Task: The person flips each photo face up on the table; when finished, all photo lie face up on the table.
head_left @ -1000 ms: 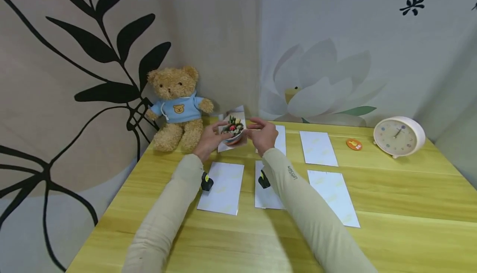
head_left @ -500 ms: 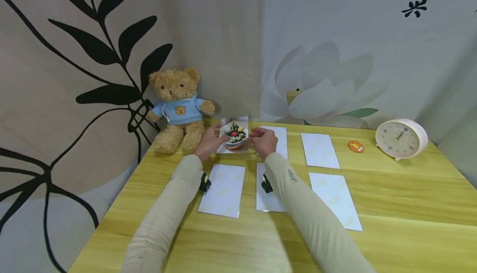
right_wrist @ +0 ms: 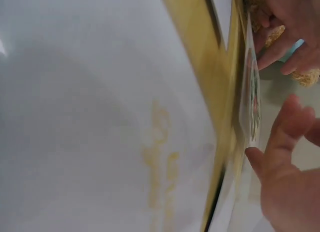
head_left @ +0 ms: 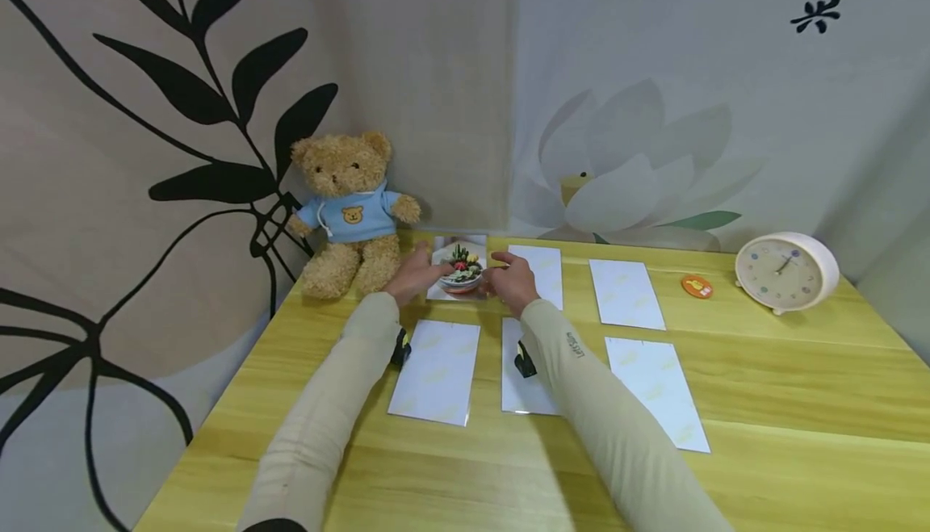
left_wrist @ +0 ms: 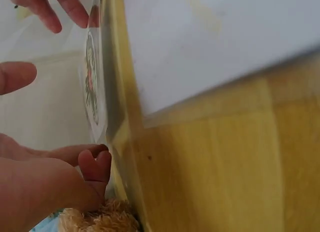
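A photo card [head_left: 459, 293] showing a potted cactus and succulent arrangement lies picture side up near the table's back edge. My left hand [head_left: 412, 277] is at its left side, fingers fairly straight, the thumb over the picture's edge. At the right side is my right hand [head_left: 513, 282], its fingers loosely bent. In the left wrist view the card [left_wrist: 93, 81] appears nearly edge-on, with left fingertips at its near end. The right wrist view has a fingertip of the right hand [right_wrist: 285, 167] touching or very near the card's [right_wrist: 253, 101] end.
Several white-backed cards lie in two rows, including a front-left card [head_left: 436, 372] and a back-right card [head_left: 627, 294]. A teddy bear [head_left: 347, 217] in a blue hoodie sits left of the hands. An orange disc [head_left: 697, 286] and a round clock [head_left: 787, 272] stand right.
The cactus card, tilted between both hands a second ago, has come down flat on the table. The fingers have loosened, and the right hand has shifted slightly toward the card's lower right.
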`<state>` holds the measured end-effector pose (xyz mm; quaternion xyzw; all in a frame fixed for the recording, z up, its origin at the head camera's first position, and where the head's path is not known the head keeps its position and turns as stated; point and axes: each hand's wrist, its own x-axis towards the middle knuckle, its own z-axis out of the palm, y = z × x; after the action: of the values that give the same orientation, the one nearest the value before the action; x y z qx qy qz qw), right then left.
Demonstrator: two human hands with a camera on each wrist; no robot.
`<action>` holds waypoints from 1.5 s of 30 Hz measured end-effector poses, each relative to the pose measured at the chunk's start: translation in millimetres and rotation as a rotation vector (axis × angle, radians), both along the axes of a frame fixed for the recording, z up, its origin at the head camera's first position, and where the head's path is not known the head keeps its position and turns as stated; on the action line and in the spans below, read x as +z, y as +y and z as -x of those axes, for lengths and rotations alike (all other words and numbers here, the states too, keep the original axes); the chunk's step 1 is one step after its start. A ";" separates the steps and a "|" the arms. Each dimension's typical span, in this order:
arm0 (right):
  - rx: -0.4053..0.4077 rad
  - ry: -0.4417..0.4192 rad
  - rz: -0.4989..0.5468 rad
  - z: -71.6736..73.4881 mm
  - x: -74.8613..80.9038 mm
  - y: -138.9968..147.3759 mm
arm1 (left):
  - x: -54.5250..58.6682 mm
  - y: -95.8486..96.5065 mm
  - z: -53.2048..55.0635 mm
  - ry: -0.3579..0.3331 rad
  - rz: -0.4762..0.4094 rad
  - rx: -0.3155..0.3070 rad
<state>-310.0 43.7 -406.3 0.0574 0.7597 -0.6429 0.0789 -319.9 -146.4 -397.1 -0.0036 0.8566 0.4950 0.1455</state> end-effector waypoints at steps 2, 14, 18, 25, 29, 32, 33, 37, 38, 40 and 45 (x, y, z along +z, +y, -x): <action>0.021 -0.013 0.041 -0.7 0.7 1.3 | -0.1 0.1 0.2 -0.014 0.030 -0.025; 0.146 -0.067 0.051 -4.7 13.3 13.3 | -1.8 4.8 6.2 0.058 0.047 -0.057; 0.244 -0.024 -0.086 -6.5 23.1 34.7 | 5.8 12.5 3.8 0.107 0.025 -0.051; 0.345 0.102 -0.432 -11.2 33.2 84.9 | 16.4 40.4 -1.6 0.086 -0.088 -0.129; 0.350 0.113 -0.544 -13.9 29.6 108.4 | 12.5 58.3 -2.8 0.033 -0.141 -0.169; 0.335 0.111 -0.579 -14.7 24.1 121.7 | 9.9 70.2 -4.0 -0.007 -0.138 -0.193; 0.328 0.109 -0.583 -15.0 22.1 125.2 | 9.1 73.8 -4.1 -0.015 -0.132 -0.203; 0.301 0.095 -0.576 -16.8 14.2 133.5 | 4.1 84.5 -2.5 -0.031 -0.104 -0.233; 0.300 0.094 -0.579 -17.4 12.5 134.2 | 3.0 86.4 -2.1 -0.031 -0.097 -0.236; 0.296 0.096 -0.587 -17.4 8.9 134.7 | 1.7 89.8 -1.4 -0.030 -0.086 -0.236; 0.312 0.106 -0.621 -15.5 3.1 130.9 | 3.5 96.5 -1.2 -0.043 -0.088 -0.202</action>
<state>-294.5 174.7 -403.2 -0.0717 0.9216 -0.3634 0.1155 -318.7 -49.8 -393.5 0.0786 0.8267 0.5148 0.2130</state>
